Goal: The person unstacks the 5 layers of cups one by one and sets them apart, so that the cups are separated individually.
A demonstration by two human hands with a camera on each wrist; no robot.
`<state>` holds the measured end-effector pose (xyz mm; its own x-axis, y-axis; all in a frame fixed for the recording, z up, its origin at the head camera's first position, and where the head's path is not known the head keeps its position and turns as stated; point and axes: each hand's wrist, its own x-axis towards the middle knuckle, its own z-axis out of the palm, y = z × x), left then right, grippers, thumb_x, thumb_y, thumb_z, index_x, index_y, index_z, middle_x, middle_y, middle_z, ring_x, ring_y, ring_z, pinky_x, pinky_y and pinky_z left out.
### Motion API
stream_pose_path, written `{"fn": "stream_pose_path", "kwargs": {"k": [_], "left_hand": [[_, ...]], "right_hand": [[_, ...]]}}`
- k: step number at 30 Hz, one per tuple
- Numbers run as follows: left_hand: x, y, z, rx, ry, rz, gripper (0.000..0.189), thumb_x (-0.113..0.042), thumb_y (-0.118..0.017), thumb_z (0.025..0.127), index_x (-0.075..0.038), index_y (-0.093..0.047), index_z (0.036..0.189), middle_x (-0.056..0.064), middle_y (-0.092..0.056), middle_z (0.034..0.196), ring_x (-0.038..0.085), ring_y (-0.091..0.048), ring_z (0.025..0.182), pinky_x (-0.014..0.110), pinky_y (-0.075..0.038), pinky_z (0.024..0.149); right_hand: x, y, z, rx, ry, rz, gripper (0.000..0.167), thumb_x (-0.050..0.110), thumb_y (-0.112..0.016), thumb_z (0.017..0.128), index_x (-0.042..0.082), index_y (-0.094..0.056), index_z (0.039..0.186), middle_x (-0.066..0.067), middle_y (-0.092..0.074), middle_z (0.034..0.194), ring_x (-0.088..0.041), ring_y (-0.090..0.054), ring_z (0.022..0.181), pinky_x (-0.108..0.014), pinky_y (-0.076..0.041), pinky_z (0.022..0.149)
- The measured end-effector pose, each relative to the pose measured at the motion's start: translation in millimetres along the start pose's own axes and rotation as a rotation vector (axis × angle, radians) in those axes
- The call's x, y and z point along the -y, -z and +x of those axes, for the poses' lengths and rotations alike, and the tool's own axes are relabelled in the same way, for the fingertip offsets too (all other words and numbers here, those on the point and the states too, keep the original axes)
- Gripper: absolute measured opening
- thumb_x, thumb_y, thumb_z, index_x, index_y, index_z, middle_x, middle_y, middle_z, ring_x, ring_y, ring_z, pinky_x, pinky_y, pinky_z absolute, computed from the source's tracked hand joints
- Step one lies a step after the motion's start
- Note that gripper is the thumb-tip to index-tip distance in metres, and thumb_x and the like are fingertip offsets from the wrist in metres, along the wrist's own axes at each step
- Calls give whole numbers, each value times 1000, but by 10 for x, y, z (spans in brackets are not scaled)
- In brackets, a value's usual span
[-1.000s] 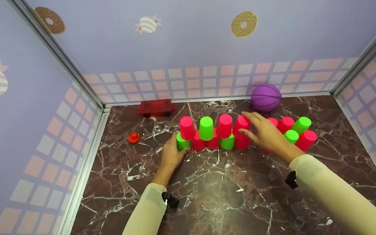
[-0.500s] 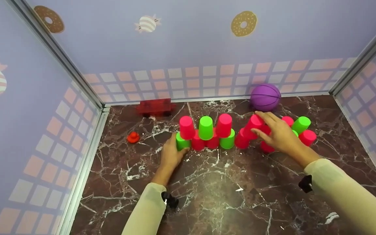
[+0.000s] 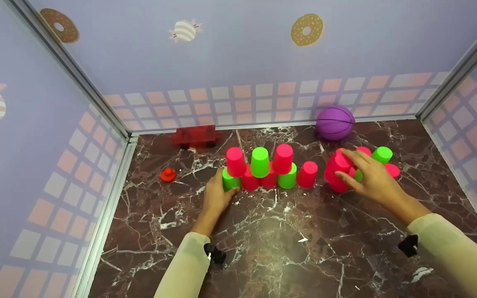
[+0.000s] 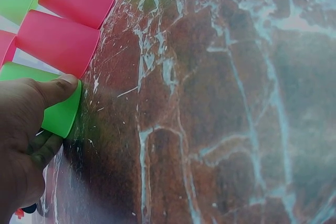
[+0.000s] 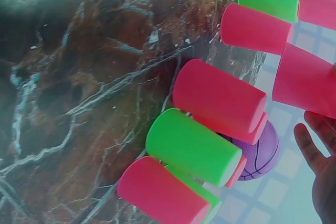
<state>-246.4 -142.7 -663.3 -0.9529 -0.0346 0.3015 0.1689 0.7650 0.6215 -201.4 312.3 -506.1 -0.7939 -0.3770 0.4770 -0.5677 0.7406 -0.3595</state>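
A row of upside-down cups stands on the marbled surface. My left hand (image 3: 217, 194) grips the green cup (image 4: 62, 109) at the row's left end, thumb on the near side and fingers round the far side. Over the row sit a pink cup (image 3: 235, 162), a green cup (image 3: 260, 162) and another pink cup (image 3: 283, 159). The row's right-end pink cup (image 3: 307, 175) has nothing on it. My right hand (image 3: 373, 176) holds a pink cup (image 5: 307, 81) off the surface, above the right-hand cluster, where a green cup (image 5: 191, 145) and pink cup (image 5: 219, 95) stand.
Behind the cluster, a purple ball (image 3: 335, 123) lies near the back wall. A red, blurry toy-like block (image 3: 197, 135) is at the back left, with a small orange-red object (image 3: 168, 174) in front of it. Patterned walls (image 3: 238, 62) enclose the surface.
My right hand has lifted the pink cup off the upper row's right end and carried it right, over the cluster. My left hand has stayed on the green cup.
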Motion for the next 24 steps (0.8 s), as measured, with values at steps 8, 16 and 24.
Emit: {"fn": "stream_pose_path", "kwargs": {"k": [8,16,24], "left_hand": [[10,-5,8,16,9,13,76,-25,-100,78,-11,-61,141,22,-77,116,43,-76,107,58,-61,97],[45,-2,-1,13,11,4,75,-26,-100,79,-12,-62,141,21,-77,114,42,-76,105,58,-61,93],[93,-49,19,33,17,18,75,-30,-100,80,-12,-60,142,21,-77,116,42,-76,108,59,-61,93]], "right_hand": [[-39,22,-193,-35,30,-18,71,10,-95,84,-4,-65,147,-25,-75,133,-29,-75,89,-44,-62,78],[-74,-36,-371,-21,-6,-14,69,11,-95,85,-2,-65,146,-17,-76,121,-21,-70,84,-38,-60,74],[-199,-141,-583,-35,-3,-27,74,9,-99,78,-5,-66,142,-20,-77,120,-29,-75,94,-23,-56,87]]}}
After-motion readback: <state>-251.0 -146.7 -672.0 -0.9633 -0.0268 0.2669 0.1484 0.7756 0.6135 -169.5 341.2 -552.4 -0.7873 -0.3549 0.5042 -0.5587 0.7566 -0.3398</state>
